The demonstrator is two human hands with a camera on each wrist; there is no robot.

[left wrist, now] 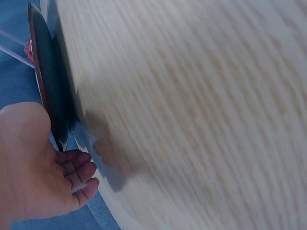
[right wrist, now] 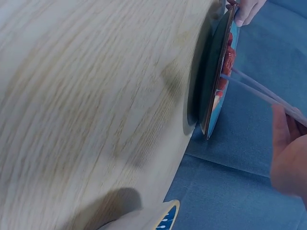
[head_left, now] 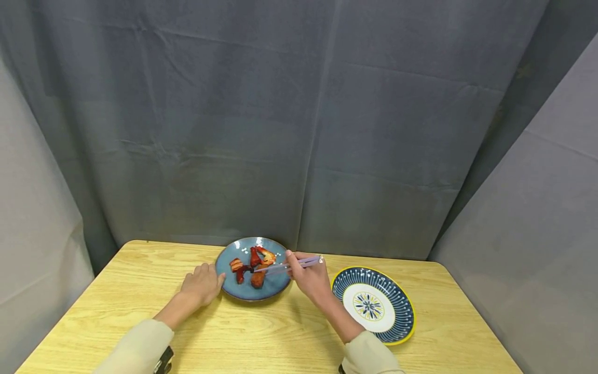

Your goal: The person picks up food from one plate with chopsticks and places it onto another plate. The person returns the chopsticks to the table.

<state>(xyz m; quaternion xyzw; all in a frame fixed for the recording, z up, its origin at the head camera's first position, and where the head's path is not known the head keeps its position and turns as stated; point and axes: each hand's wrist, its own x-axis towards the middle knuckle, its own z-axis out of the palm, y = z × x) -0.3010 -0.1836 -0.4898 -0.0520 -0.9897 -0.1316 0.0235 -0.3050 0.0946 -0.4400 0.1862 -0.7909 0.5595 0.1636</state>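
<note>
A blue-glazed plate [head_left: 275,284] with several red-brown food pieces [head_left: 258,279] sits at the table's far middle. My left hand [head_left: 210,278] lies on the wood beside the plate, fingers relaxed, thumb against its left rim. My right hand [head_left: 299,265] grips a pair of pale purple chopsticks [head_left: 287,265] whose tips reach among the food. The left wrist view shows the left hand [left wrist: 72,179] loosely curled by the plate's edge [left wrist: 48,81]. In the right wrist view the chopsticks [right wrist: 259,91] run from the right hand [right wrist: 288,153] to the plate [right wrist: 216,81].
To the right of my right forearm stands a blue-and-white patterned plate [head_left: 397,311] with a yellow rim, nothing on it; its edge [right wrist: 165,218] also shows in the right wrist view. The wooden table [head_left: 117,311] is enclosed by grey cloth at the back and both sides.
</note>
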